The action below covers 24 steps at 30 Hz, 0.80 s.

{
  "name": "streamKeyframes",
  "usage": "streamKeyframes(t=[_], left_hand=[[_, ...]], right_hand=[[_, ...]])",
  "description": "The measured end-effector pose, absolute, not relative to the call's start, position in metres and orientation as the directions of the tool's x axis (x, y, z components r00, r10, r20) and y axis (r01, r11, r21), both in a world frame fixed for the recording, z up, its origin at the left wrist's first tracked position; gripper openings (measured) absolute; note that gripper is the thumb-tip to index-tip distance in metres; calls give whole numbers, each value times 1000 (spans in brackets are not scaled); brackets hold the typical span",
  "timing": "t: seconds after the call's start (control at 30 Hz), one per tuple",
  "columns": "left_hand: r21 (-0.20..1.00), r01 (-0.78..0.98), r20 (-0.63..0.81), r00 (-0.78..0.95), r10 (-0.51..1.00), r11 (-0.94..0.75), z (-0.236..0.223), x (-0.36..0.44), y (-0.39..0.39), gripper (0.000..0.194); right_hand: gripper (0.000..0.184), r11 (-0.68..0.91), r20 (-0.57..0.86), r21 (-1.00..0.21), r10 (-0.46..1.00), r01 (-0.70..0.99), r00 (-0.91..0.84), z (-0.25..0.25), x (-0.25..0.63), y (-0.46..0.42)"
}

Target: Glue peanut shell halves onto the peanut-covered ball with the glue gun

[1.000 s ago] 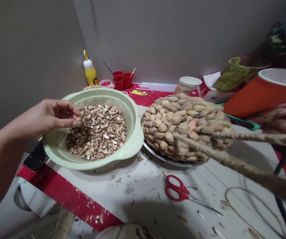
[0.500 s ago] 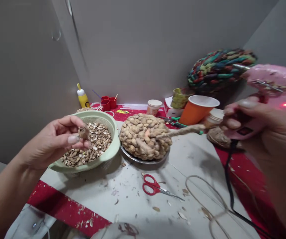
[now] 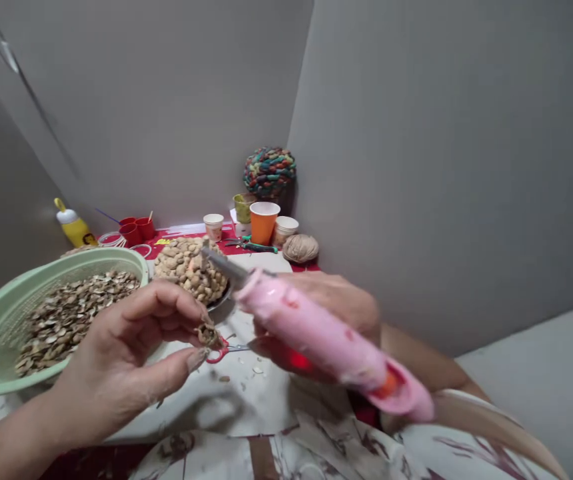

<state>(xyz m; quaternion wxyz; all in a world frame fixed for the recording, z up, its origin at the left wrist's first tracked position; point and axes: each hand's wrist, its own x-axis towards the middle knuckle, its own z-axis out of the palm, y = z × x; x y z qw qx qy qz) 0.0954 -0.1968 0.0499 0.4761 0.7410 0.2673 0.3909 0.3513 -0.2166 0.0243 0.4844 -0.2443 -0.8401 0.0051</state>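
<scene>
My left hand pinches a small brown shell piece, rough and hollow-looking, between thumb and fingertips. My right hand is wrapped round a pink glue gun, whose grey metal nozzle points up and left. A red light glows on its side, and the fingers are mostly behind the gun. Beyond my left hand, a ball covered in peanut-like shells rests on a shallow metal dish. Left of it stands a pale green colander holding many broken shells.
Red-handled scissors lie on the white tabletop, partly hidden by the hands. Behind are red cups, a yellow bottle, an orange cup, green-handled pliers, a yarn ball and a multicoloured braided ball.
My view has turned right. The glue gun has come in from the far right to near my left hand, its nozzle now up and left. My left hand keeps the shell piece.
</scene>
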Motion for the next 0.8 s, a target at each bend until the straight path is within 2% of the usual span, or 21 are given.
streamKeyframes(t=[0.07, 0.13, 0.27, 0.4, 0.8], left_hand=[[915, -3, 334, 566, 754, -403, 47, 103, -197, 35], [917, -28, 341, 571, 746, -398, 45, 107, -196, 36], [911, -73, 375, 555, 743, -405, 42, 114, -193, 36], [908, -88, 393, 518, 760, -409, 42, 122, -194, 29], [965, -201, 251, 511, 822, -169, 44, 128, -193, 11]], right_hand=[[16, 959, 882, -153, 241, 237, -406, 26, 346, -211], [17, 986, 916, -99, 143, 135, -376, 27, 344, -205], [18, 973, 904, -119, 189, 198, -384, 28, 344, -200], [11, 970, 889, -142, 212, 195, -406, 28, 344, -199], [17, 979, 902, -76, 150, 192, -406, 21, 342, -189]])
